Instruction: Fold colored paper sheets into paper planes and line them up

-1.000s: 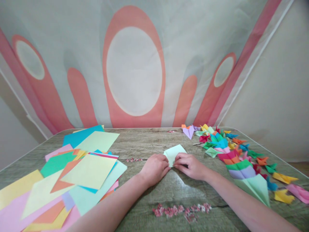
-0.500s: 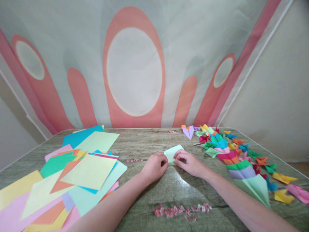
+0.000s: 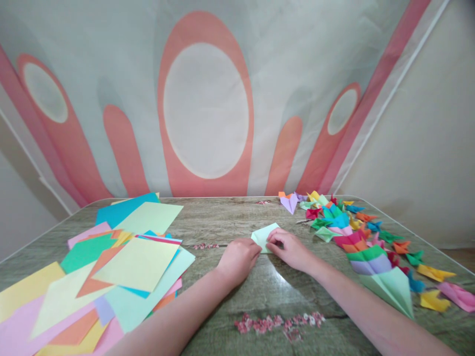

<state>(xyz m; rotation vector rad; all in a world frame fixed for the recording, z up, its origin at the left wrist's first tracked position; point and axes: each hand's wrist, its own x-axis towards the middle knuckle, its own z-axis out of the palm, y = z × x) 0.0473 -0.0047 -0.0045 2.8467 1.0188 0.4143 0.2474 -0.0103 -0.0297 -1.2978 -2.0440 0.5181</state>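
A pale green sheet of paper (image 3: 264, 235), partly folded, lies on the wood-patterned table in front of me. At its left edge my left hand (image 3: 239, 258) is closed, the fingers curled down on the near-left corner. My right hand (image 3: 289, 248) pinches the paper's right side between thumb and fingertips, which rest close to the surface. The hands are a short gap apart, with the paper's middle showing between them. My fingers cover both its side edges.
Loose coloured paper sheets (image 3: 137, 264) are heaped on the left of the table (image 3: 222, 217). Many folded paper pieces spread along the right, among them a nested row ending in a pale green paper plane (image 3: 389, 287). A printed backdrop (image 3: 206, 185) stands behind the table.
My left hand has rolled slightly, its thumb and fingers closing more tightly at the paper's near-left corner. The right hand stays almost in place on the paper.
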